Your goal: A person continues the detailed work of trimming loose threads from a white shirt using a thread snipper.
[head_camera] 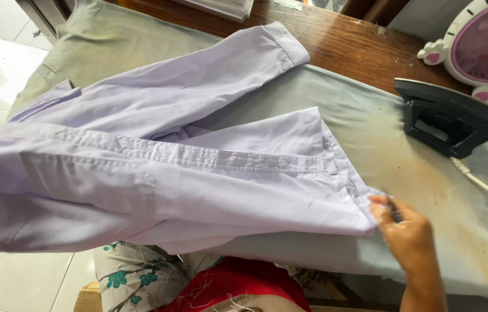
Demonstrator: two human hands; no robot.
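Right hand [404, 231] at lower right of the frame is pinching the corner of the lavender garment [169, 167], fingers clenched on the fabric edge. Garment is lying spread across the centre and left of the frame, one cuffed sleeve or leg reaching toward top centre, its left end hanging off the board. Left hand isn't showing. Grey-green stained ironing cloth [429, 190] is lying under it on the wooden table [348, 40]. Black iron [446, 118] is standing at right, well apart from the hand, white cord [481, 182] trailing. Pink-and-white fan [483, 43] is sitting upper right. Floral fabric [134, 277] and red cloth [238, 283] are lying at bottom centre.
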